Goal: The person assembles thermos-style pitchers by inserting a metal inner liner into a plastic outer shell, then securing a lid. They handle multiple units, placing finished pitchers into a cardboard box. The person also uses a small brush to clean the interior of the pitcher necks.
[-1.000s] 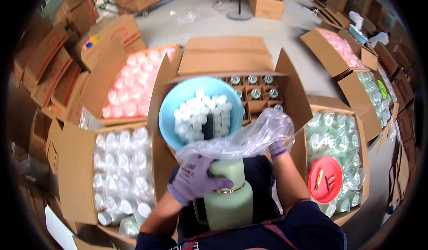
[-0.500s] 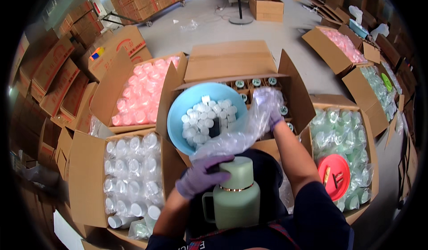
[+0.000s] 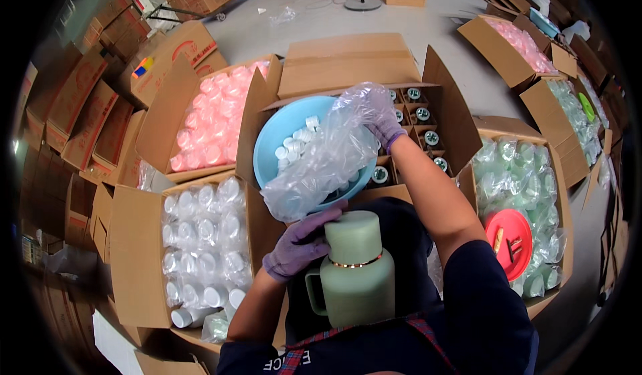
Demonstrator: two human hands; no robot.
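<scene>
We've got the right hand closed on a clear plastic bag, arm reaching forward and slightly in, wrist high, bag sagging across toward the left. Left hand is low and near the body, forearm angled up, thumb and fingers spread apart beside the lid of the green jug; we can't tell if a fingertip touches. Jug stands upright at the lap, handle to the left, lid seated above a shiny copper-toned band. Status: bag is fully off the jug, lid is on, bag not yet put down. Next out, the bag drapes over the blue basin, hiding part of its white caps. Basin sits over the left of a divided carton; tops show in several cells, many other cells we can't see. Around that: wrapped white pieces at left, pink ones beyond, wrapped green ones at right with a red dish on top.
</scene>
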